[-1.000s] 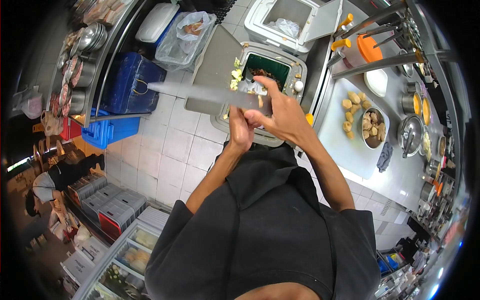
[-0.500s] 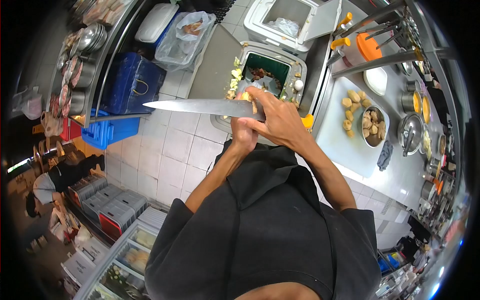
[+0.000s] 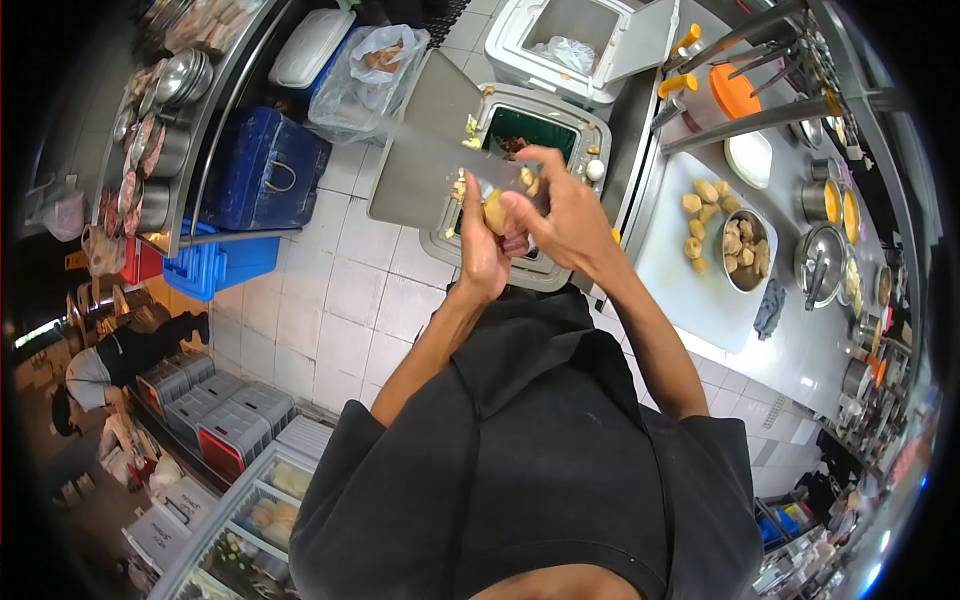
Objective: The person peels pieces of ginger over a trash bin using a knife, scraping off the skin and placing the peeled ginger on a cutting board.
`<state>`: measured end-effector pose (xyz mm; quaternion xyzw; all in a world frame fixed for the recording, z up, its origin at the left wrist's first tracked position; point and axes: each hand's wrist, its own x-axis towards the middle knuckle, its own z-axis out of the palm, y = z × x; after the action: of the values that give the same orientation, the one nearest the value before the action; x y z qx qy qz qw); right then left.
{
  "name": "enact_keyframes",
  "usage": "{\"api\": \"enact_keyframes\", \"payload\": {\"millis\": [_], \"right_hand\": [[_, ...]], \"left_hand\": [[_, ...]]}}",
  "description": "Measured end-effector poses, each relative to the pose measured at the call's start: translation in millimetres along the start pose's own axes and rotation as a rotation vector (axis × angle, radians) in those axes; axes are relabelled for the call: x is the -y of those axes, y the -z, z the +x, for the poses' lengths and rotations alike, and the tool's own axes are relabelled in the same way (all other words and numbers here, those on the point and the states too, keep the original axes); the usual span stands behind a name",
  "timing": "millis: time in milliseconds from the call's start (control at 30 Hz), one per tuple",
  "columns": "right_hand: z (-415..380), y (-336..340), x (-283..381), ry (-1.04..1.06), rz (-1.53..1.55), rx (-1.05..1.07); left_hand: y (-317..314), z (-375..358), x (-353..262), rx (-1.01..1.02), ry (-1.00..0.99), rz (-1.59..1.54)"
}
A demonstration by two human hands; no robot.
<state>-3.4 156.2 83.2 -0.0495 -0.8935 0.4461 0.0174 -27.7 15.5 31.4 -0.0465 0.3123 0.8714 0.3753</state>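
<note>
My left hand [image 3: 483,245] is closed round a yellowish, peeled-looking potato [image 3: 495,212], just in front of the open bin [image 3: 560,272]. In my right hand [image 3: 572,212] is a large knife [image 3: 450,150], its blade blurred by motion and pointing up and to the left. The handle is hidden by the fingers. Both hands are close together, with the blade just beyond the potato. Pale scraps [image 3: 460,187] lie on the bin's left rim.
At right, a white cutting board [image 3: 680,290] holds several potatoes [image 3: 697,229] and a metal bowl [image 3: 747,250] of pieces. A blue crate [image 3: 225,262] and dark blue box [image 3: 260,165] stand left. Another person [image 3: 125,352] is bent over at far left.
The knife has swung from nearly level to a slant up and left. My hands have parted slightly, showing the potato, and my left fingers are straighter.
</note>
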Motion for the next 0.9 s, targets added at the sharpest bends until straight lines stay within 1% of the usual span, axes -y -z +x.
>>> {"api": "enact_keyframes", "payload": {"millis": [33, 67, 133, 200, 267, 300, 367, 400, 467, 500, 533, 600, 633, 700, 767, 833, 867, 900], "right_hand": [[0.4, 5.6, 2.2, -0.029, 0.020, -0.016], [0.6, 6.4, -0.2, -0.024, 0.022, -0.013], [-0.6, 7.0, -5.9, -0.012, 0.025, -0.102], [-2.2, 10.0, -7.2, -0.013, 0.045, -0.092], [-4.0, 11.7, -9.1, -0.052, 0.043, -0.011], [-5.9, 11.1, -8.8, -0.052, 0.043, -0.011], [-11.1, 9.7, -6.7, 0.001, -0.057, 0.020], [-14.2, 8.7, -4.4, -0.001, -0.056, 0.019], [-19.7, 5.4, 1.3, 0.112, -0.090, 0.073], [-21.1, -0.1, -0.4, 0.201, -0.116, 0.030], [-21.2, -1.1, -0.1, 0.198, -0.115, 0.029], [-20.9, -2.3, 1.5, 0.218, -0.230, 0.063], [-19.9, -1.5, 3.2, 0.218, -0.229, 0.063], [-17.3, 1.1, 6.6, 0.210, -0.289, 0.120], [-15.6, 0.6, 5.3, 0.227, -0.311, 0.117], [-14.5, 0.1, 5.1, 0.247, -0.334, 0.116], [-13.7, 0.0, 5.3, 0.246, -0.335, 0.120], [-13.2, 0.1, 5.5, 0.244, -0.337, 0.125]], "left_hand": [[-13.8, -0.3, -6.6, -0.147, 0.043, 0.064], [-12.2, 0.5, -7.8, -0.150, 0.037, 0.064], [-6.7, 4.0, -8.8, -0.152, 0.005, 0.096], [-2.1, 6.8, -8.6, -0.148, -0.005, 0.110], [3.6, 9.0, -8.5, -0.121, -0.005, 0.132], [8.2, 9.8, -5.0, -0.121, -0.004, 0.133], [16.7, 12.3, 1.6, -0.151, -0.021, 0.080], [16.3, 14.1, 2.9, -0.151, -0.019, 0.081], [14.7, 17.2, 6.2, -0.237, -0.040, -0.005], [12.6, 16.4, 5.3, -0.237, -0.037, -0.003], [10.3, 14.7, 4.8, -0.192, -0.031, -0.011], [6.8, 10.5, 3.0, -0.102, -0.023, -0.026], [11.7, 9.6, 6.0, -0.026, -0.076, -0.007], [14.3, 6.7, 10.6, -0.021, -0.112, 0.036], [22.4, 7.0, 15.4, -0.017, -0.148, 0.077], [35.9, 8.1, 19.2, 0.133, -0.209, 0.093], [42.2, 9.8, 21.0, 0.132, -0.212, 0.092], [41.4, 10.3, 19.0, 0.177, -0.214, 0.099]]}}
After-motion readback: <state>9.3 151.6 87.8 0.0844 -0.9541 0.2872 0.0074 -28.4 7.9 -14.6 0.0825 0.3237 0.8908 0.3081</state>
